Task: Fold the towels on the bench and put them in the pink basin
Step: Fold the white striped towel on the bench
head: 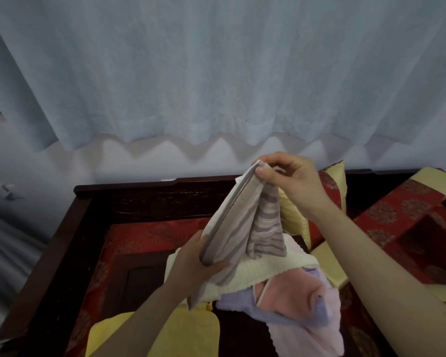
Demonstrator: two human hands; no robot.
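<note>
A grey-and-mauve striped towel (245,222) hangs in the air above the bench, stretched between both hands. My right hand (291,181) pinches its upper corner between thumb and fingers. My left hand (193,264) grips its lower folded edge. Under it lies a heap of towels: a cream one (255,273), a pink one (291,292), a lilac one (240,301) and a pale pink one (307,338). A yellow towel (191,333) lies at the front left, partly under my left forearm. The pink basin is not in view.
The dark wooden bench (70,228) has a raised back rail and red patterned cushions (139,235). Red-and-gold pillows (332,186) stand at the right. A pale blue curtain (216,73) hangs behind the bench.
</note>
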